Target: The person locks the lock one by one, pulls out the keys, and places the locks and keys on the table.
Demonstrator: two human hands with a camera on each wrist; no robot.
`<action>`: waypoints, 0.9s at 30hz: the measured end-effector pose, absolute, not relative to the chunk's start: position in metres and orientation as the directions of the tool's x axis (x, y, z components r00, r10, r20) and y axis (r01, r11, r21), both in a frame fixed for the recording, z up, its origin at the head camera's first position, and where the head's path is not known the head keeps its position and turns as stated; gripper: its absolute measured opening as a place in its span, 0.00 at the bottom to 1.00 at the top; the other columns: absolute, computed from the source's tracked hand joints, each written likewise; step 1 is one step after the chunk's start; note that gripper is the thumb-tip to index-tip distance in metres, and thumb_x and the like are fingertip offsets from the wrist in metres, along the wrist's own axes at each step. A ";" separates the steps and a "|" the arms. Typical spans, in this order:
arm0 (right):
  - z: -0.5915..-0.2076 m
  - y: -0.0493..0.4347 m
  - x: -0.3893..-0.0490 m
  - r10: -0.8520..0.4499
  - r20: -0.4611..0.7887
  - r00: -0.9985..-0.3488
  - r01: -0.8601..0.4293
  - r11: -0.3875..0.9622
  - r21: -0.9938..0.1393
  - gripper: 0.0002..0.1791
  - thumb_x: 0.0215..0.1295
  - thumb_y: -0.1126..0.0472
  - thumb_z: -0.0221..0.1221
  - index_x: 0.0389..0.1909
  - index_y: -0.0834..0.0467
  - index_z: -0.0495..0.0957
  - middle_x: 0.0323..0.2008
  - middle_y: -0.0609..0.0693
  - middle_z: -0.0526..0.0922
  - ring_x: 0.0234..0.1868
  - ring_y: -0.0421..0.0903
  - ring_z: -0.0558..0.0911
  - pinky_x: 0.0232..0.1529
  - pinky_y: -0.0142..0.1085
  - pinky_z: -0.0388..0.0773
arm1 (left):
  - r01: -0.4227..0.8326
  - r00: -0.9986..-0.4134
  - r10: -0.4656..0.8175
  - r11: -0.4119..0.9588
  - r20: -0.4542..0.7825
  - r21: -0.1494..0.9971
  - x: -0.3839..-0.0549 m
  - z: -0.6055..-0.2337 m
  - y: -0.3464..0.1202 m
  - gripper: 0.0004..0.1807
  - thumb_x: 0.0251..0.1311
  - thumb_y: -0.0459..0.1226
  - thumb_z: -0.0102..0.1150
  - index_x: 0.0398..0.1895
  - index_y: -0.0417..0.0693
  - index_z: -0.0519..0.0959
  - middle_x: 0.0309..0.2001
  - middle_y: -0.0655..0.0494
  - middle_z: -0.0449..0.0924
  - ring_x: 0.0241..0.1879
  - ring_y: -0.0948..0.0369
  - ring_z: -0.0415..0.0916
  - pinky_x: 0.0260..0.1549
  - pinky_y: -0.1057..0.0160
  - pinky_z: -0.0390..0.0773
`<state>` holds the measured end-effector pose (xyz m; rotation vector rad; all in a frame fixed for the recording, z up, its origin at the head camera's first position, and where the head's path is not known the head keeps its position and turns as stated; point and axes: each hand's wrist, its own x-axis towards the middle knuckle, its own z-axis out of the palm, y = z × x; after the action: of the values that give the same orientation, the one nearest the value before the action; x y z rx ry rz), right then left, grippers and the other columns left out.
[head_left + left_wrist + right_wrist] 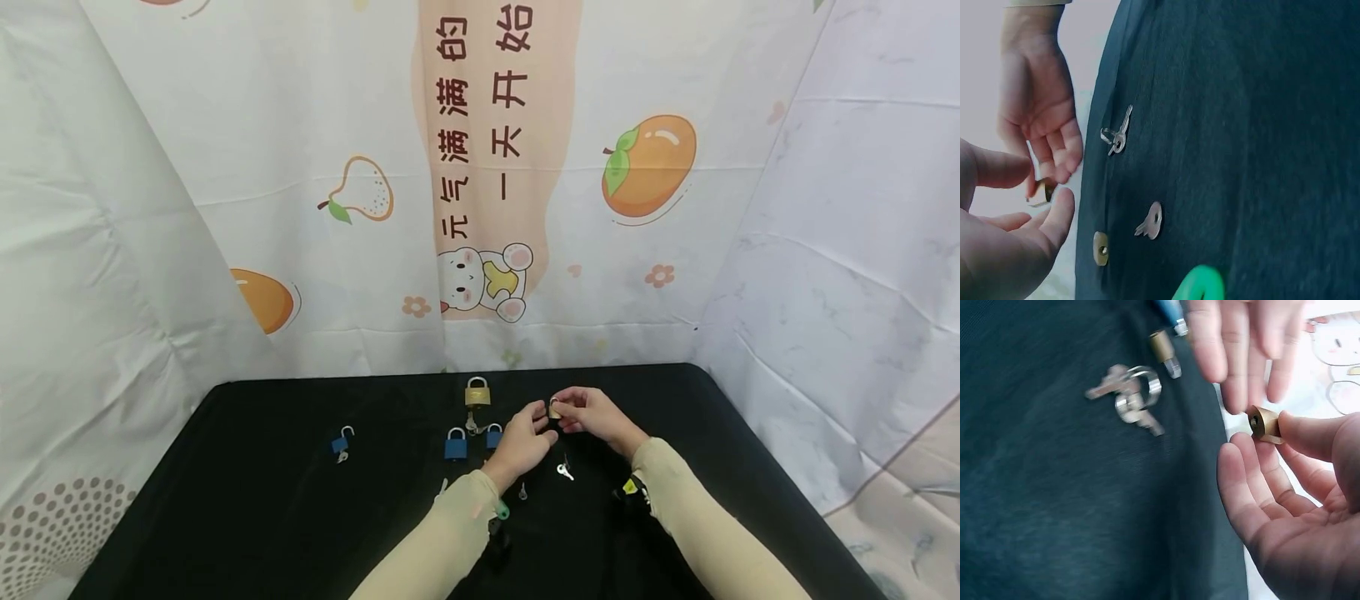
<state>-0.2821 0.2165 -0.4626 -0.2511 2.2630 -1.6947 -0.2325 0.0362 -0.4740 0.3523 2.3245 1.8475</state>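
Observation:
My right hand (592, 414) pinches a small brass padlock (554, 408) between thumb and fingers above the far part of the black table. In the right wrist view the padlock (1265, 424) turns its keyhole end toward the left. My left hand (521, 443) is beside it with fingers extended and loosely bent, holding nothing. Its fingertips come close to the padlock in the left wrist view. Below the hands lie two keys on a ring (1138, 400). Another small brass padlock (1100, 249) lies near a single key (1151, 221).
Behind the left hand stand a large brass padlock (477, 395) with keys and two blue padlocks (456, 445). An opened blue padlock (341, 445) with keys lies farther left. A green object (1202, 284) is by the left forearm, a yellow-marked one (629, 487) by the right sleeve.

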 end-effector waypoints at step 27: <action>-0.480 0.216 -0.274 -0.154 -0.208 -0.966 0.144 0.350 -0.926 0.16 0.76 0.67 0.54 0.56 0.74 0.76 0.44 0.59 0.85 0.40 0.51 0.85 0.43 0.42 0.84 | 0.004 -0.960 0.272 0.220 -0.058 0.975 -0.237 -0.487 0.044 0.31 0.70 0.28 0.52 0.74 0.29 0.59 0.71 0.34 0.64 0.70 0.44 0.65 0.66 0.47 0.66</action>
<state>-0.2735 0.2160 -0.4802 -0.0093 2.3559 -1.6555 -0.2370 0.0441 -0.4868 0.2626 2.2754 1.8175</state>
